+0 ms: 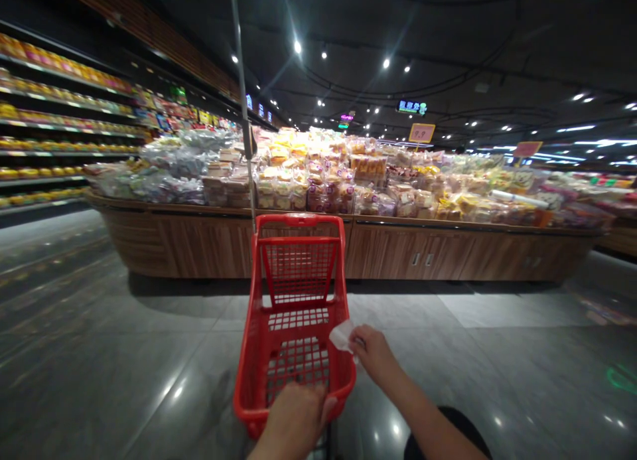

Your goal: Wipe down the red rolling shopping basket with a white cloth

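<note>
A red plastic shopping cart [246, 354] stands right in front of me, its grid bottom showing with nothing lying on it. My left hand [296, 410] is closed over the cart's near rim; the fingertips are hidden behind the knuckles. Just right of the cart's side wall, my right hand [371, 350] pinches a thin, crumpled white sheet [342, 335]. Whether that sheet is tissue or plastic, I cannot tell. It overlaps the cart's right rim in view.
Beyond the cart runs a long wooden display counter [398, 247] heaped with packaged snacks [328, 174]. A thin metal pole [242, 81] rises at the cart's far left corner. Stocked shelves [60, 115] line the left. Grey tiled floor [164, 340] surrounds the cart.
</note>
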{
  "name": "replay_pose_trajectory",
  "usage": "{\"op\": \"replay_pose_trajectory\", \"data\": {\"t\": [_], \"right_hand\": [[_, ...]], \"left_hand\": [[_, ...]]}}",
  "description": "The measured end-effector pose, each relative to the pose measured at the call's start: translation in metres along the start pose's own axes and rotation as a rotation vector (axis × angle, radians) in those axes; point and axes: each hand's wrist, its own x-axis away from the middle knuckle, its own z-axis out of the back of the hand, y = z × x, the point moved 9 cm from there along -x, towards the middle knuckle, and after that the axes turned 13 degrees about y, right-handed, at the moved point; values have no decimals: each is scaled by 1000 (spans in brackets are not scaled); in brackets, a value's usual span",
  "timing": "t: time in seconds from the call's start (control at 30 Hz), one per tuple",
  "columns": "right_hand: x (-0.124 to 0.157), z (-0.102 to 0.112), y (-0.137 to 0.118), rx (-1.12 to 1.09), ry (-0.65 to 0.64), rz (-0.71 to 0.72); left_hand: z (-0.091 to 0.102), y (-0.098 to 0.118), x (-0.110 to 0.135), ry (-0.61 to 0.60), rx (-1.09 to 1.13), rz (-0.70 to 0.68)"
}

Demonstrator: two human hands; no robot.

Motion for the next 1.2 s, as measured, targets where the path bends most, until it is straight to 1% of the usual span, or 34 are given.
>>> {"op": "replay_pose_trajectory", "data": {"t": [0.07,0.13,0.27,0.3,0.37,0.5,0.57,0.6,0.7,0.77,0.83,0.93,1.0,1.03,1.13,1.2], "right_hand": [[-12,2,-1,30,66,19],[-15,1,-1,22,60,36],[7,-11,-4,-99,-146,49],[11,-12,-5,-123,-170,51],[10,-10,-7,-119,-135,56],[-13,-3,-8,10,25,66],[-16,-4,-12,28,30,80],[-14,-6,-15,15,4,93],[2,-13,-24,-66,-136,125],[8,-16,-24,-101,-184,119],[3,-15,-22,-86,-139,110],[-11,-9,-18,-30,14,93],[-11,-10,-21,-13,59,83],[-6,-13,-25,-24,44,92],[12,-27,-41,-113,-81,160],[16,-30,-44,-145,-116,170]], "left_hand": [[0,-1,-1,6,-1,-19],[0,-3,0,13,-1,-33],[-4,-13,5,-7,1,-39],[-5,-16,6,-9,1,-45],[-5,-20,7,-2,-5,-54],[-5,-25,7,5,-22,-62],[-5,-25,7,8,-17,-66],[-4,-25,7,12,-12,-70],[-2,-27,10,28,3,-93],[-1,-31,12,33,10,-105],[1,-36,13,36,7,-113],[3,-43,16,25,-2,-117],[3,-48,18,17,-2,-116],[4,-50,19,16,1,-118],[6,-56,23,21,8,-136],[8,-61,24,24,8,-139]]}}
